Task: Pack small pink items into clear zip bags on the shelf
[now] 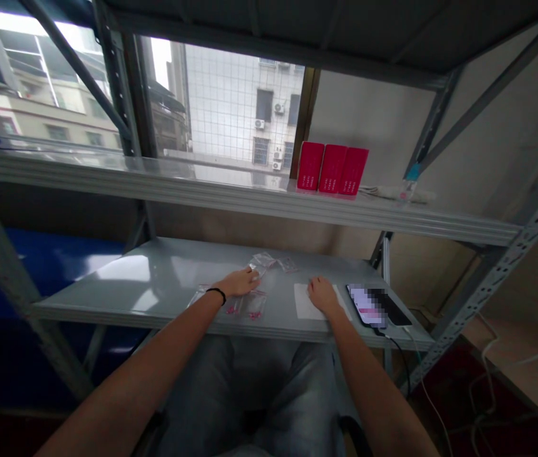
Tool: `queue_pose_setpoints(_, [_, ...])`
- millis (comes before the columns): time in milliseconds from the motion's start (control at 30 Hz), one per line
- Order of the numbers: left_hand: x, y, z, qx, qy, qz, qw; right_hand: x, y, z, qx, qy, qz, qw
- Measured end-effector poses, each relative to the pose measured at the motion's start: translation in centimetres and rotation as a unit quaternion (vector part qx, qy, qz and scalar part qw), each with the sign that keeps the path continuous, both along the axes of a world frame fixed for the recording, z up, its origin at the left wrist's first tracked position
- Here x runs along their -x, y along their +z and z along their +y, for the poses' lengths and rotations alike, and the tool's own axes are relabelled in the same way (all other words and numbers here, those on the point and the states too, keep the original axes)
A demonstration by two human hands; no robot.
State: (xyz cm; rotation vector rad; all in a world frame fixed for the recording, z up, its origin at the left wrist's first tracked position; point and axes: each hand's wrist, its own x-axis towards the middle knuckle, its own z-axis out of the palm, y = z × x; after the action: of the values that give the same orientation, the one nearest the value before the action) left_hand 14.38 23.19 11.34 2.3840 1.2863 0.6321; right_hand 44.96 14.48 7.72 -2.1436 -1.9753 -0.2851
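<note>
Open left hand (pixel 239 283) resting on small zip bags (pixel 262 261), open right hand (pixel 323 297) flat on white paper (pixel 307 302), neither pinching anything (phone (pixel 368 305) just beside), on a steel shelf (pixel 107 293)

1. The lower steel shelf (pixel 107 285) is pale grey.
2. Above that shelf, three boxes (pixel 332 168) are bright red with pale print.
3. On it, small clear zip bags (pixel 255 306) carry pink print.
4. Also on it, a white paper sheet (pixel 308 301) is plain.
5. Over it, a black wristband (pixel 216 293) is plain.
</note>
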Motion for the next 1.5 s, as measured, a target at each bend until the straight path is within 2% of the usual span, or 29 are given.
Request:
queue_pose_setpoints(167, [1.0, 0.6, 0.4, 0.020, -0.065, 0.033, 0.997, 0.0, 0.1, 0.0, -0.006, -0.001, -0.009, 1.000])
queue_pose_setpoints(333, [1.5, 1.2, 0.6, 0.028, -0.089, 0.032, 0.995, -0.1, 0.0, 0.1, -0.005, -0.009, -0.007, 1.000])
queue_pose_setpoints(600, [1.8, 1.1, -2.6, 0.005, -0.117, 0.034, 0.993, -0.3, 0.3, 0.0, 0.000, 0.003, -0.005, 1.000])
queue_pose_setpoints(733, [2.0, 0.9, -2.9, -0.009, -0.112, 0.051, 0.992, -0.5, 0.8, -0.4, -0.014, 0.014, -0.010, 1.000])
queue_pose_setpoints(900, [1.8, 0.6, -2.9, -0.042, -0.120, 0.056, 0.990, -0.8, 1.2, -2.6, -0.055, 0.024, -0.009, 0.998])
queue_pose_setpoints(1067, [1.6, 0.6, -3.4, -0.083, -0.119, 0.053, 0.988, -0.6, 0.2, -5.8, -0.101, 0.037, 0.010, 0.994])
queue_pose_setpoints(1200, [1.9, 1.1, -3.8, -0.096, -0.125, 0.038, 0.987, 0.5, 0.0, -7.8, -0.162, 0.106, 0.112, 0.975])
queue_pose_setpoints(1267, [2.0, 1.7, -4.3, -0.098, -0.128, 0.029, 0.986, 1.8, 0.8, -8.5, -0.171, 0.153, 0.190, 0.955])
queue_pose_setpoints(1367, [1.9, 3.2, -5.6, -0.105, -0.141, 0.017, 0.984, 4.6, 3.4, -9.0, -0.135, 0.218, 0.263, 0.930])
queue_pose_setpoints(1500, [1.3, 6.0, -8.4, -0.128, -0.182, 0.016, 0.975, 8.7, 7.9, -9.2, -0.098, 0.307, 0.226, 0.919])
